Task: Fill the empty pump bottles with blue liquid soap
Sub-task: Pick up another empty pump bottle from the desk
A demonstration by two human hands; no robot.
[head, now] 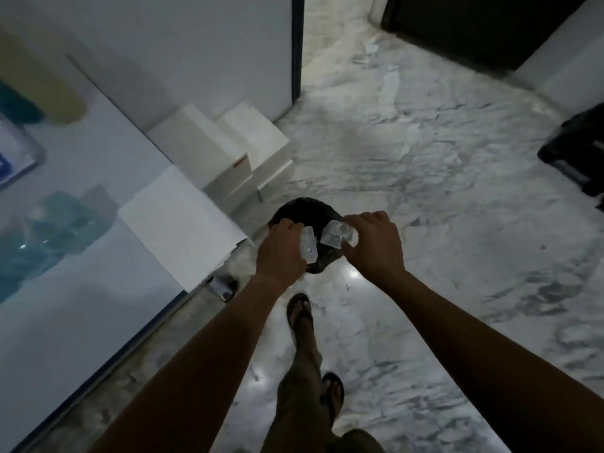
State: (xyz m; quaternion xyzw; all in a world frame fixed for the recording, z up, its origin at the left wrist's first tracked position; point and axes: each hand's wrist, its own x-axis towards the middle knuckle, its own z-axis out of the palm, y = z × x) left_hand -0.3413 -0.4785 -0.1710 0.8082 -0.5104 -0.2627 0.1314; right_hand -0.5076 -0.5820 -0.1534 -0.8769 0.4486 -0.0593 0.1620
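My left hand (281,248) grips a small clear plastic piece (309,245), and my right hand (376,243) grips another clear plastic piece (336,235). Both hands are held over a black-lined bin (302,207) on the floor. On the white table (81,282) at the left stand blurred bottles of blue liquid (42,230). A large yellowish container (42,80) lies blurred at the upper left. The view is dim, so I cannot tell what the clear pieces are.
White boxes (225,148) are stacked by the wall beyond the table. A white sheet (183,220) hangs over the table's corner. The marble floor (441,191) stretches right to a black case (578,148). My feet in sandals (299,312) stand below.
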